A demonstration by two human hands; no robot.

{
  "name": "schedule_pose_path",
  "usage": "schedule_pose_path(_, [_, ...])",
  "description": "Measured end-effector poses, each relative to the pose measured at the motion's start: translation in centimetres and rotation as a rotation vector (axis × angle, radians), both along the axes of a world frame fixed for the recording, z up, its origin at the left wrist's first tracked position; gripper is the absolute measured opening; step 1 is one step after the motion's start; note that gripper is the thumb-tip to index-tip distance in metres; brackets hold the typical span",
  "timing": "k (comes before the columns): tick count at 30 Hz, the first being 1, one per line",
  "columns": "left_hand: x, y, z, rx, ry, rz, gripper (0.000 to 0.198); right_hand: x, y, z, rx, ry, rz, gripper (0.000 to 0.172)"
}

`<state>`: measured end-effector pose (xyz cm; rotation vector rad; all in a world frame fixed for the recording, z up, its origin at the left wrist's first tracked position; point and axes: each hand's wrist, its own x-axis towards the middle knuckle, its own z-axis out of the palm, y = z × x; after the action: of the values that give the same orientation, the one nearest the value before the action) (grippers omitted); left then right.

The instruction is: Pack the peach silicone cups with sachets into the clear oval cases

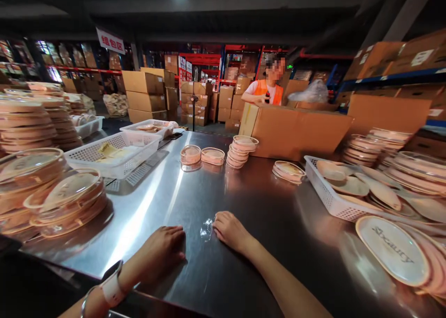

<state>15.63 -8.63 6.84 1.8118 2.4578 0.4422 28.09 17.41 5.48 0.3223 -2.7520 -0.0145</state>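
Note:
My left hand (163,248), with a watch (113,288) on the wrist, is low over the steel table (181,281). Its fingers point right, loosely bent, with the thumb apart; nothing shows in it. My right hand (232,232) rests on the table with curled fingers. At its fingertips lies a small, shiny, clear patch (206,230) that looks like crumpled plastic film. Whether the fingers grip it is hidden. Beyond the hands stand oval, clear-lidded pinkish cases: a short stack (191,158), a single case (213,156), a taller stack (239,153) and a low pile (288,171).
Tall stacks of cases (69,202) line the left edge. White baskets (139,162) stand behind them. At right, a white basket (334,204) holds cases beside a lettered stack (392,250). A large carton (296,130) borders the far edge; a person (272,93) in an orange vest stands behind it.

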Motion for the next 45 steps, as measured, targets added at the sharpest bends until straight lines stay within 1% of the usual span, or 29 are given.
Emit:
schedule_pose_path(2, [1.1, -1.4, -1.4, 0.076, 0.068, -0.079, 0.053, 0.1, -0.4, 0.1, 0.04, 0.051, 0.055, 0.016])
schedule_pose_path(3, [1.8, -1.9, -2.4, 0.127, 0.114, -0.125, 0.065, 0.2, -0.6, 0.2, 0.047, 0.056, 0.081, 0.018])
schedule_pose_path(4, [2.6, -2.2, -3.4, 0.181, 0.166, -0.163, 0.073, 0.3, -0.7, 0.3, 0.049, 0.053, 0.1, 0.017])
schedule_pose_path(5, [3.5, -2.5, -4.4, 0.232, 0.217, -0.178, 0.075, 0.4, -0.8, 0.3, 0.049, 0.045, 0.106, 0.012])
schedule_pose_path(6, [4.3, -2.6, -5.2, 0.285, 0.268, -0.171, 0.073, 0.5, -0.8, 0.3, 0.047, 0.029, 0.092, 0.009])
schedule_pose_path(8, [5.9, -2.7, -6.3, 0.399, 0.358, -0.151, 0.061, 0.5, -0.6, 0.1, 0.042, -0.019, 0.023, 0.03])
schedule_pose_path(9, [6.5, -2.7, -6.4, 0.451, 0.395, -0.162, 0.052, 0.4, -0.4, -0.1, 0.045, -0.037, -0.01, 0.037])
schedule_pose_path(10, [6.9, -2.9, -6.3, 0.486, 0.419, -0.186, 0.043, 0.3, -0.1, -0.3, 0.049, -0.045, -0.033, 0.037])
schedule_pose_path(11, [7.1, -3.2, -5.9, 0.495, 0.427, -0.226, 0.034, 0.1, 0.3, -0.5, 0.055, -0.046, -0.042, 0.032])
schedule_pose_path(13, [6.9, -4.0, -4.7, 0.484, 0.407, -0.308, 0.018, -0.3, 0.8, -0.7, 0.063, -0.023, -0.036, 0.021])
schedule_pose_path(14, [6.6, -4.4, -4.0, 0.487, 0.39, -0.313, 0.018, -0.4, 1.0, -0.7, 0.068, -0.008, -0.025, 0.02])
schedule_pose_path(15, [6.1, -4.8, -3.2, 0.511, 0.378, -0.295, 0.022, -0.4, 1.0, -0.7, 0.073, 0.003, -0.006, 0.021])
schedule_pose_path(16, [5.6, -5.1, -2.6, 0.557, 0.373, -0.251, 0.028, -0.4, 0.9, -0.5, 0.078, 0.011, 0.019, 0.022])
schedule_pose_path(18, [4.8, -5.2, -1.5, 0.67, 0.374, -0.087, 0.037, -0.2, 0.3, -0.1, 0.091, 0.028, 0.088, 0.023])
schedule_pose_path(19, [4.6, -4.9, -1.1, 0.714, 0.361, -0.005, 0.038, 0.0, -0.2, 0.2, 0.099, 0.052, 0.141, 0.023])
schedule_pose_path(21, [4.6, -3.7, -0.8, 0.795, 0.307, 0.111, 0.037, 0.4, -1.2, 0.7, 0.116, 0.14, 0.276, 0.019])
schedule_pose_path(22, [4.8, -2.8, -0.8, 0.838, 0.272, 0.139, 0.034, 0.5, -1.8, 1.0, 0.121, 0.214, 0.336, 0.017])
schedule_pose_path(24, [5.7, -1.0, -1.1, 0.899, 0.187, 0.117, 0.03, 0.7, -2.8, 1.3, 0.123, 0.393, 0.399, 0.014])
schedule_pose_path(26, [6.8, 0.5, -1.5, 0.926, 0.117, 0.058, 0.031, 0.8, -3.4, 1.6, 0.105, 0.519, 0.378, 0.013])
schedule_pose_path(27, [7.3, 1.1, -1.6, 0.931, 0.096, 0.033, 0.031, 0.9, -3.6, 1.7, 0.087, 0.545, 0.371, 0.013])
schedule_pose_path(30, [8.2, 1.8, -1.7, 0.938, 0.117, 0.03, 0.026, 1.2, -3.6, 2.1, 0.016, 0.468, 0.383, 0.015])
schedule_pose_path(33, [8.1, 1.8, -1.8, 0.898, 0.171, 0.089, 0.031, 1.5, -3.5, 2.2, -0.017, 0.389, 0.36, 0.025])
schedule_pose_path(35, [7.8, 1.6, -2.5, 0.853, 0.167, 0.108, 0.027, 1.5, -3.6, 1.7, -0.041, 0.382, 0.349, 0.03])
schedule_pose_path(36, [7.6, 1.6, -3.0, 0.834, 0.15, 0.115, 0.028, 1.5, -3.6, 1.3, -0.065, 0.37, 0.349, 0.031])
schedule_pose_path(38, [7.2, 1.4, -4.1, 0.823, 0.09, 0.121, 0.032, 1.3, -3.6, 0.6, -0.14, 0.331, 0.317, 0.029])
schedule_pose_path(40, [6.9, 1.4, -4.9, 0.834, -0.005, 0.128, 0.035, 1.1, -3.7, 0.0, -0.187, 0.264, 0.264, 0.036])
schedule_pose_path(42, [6.9, 1.4, -5.1, 0.843, -0.096, 0.135, 0.034, 1.0, -3.7, -0.3, -0.16, 0.185, 0.245, 0.04])
schedule_pose_path(45, [7.4, 1.3, -4.3, 0.759, -0.195, 0.126, 0.033, 1.2, -4.3, -0.4, -0.054, 0.118, 0.294, 0.047])
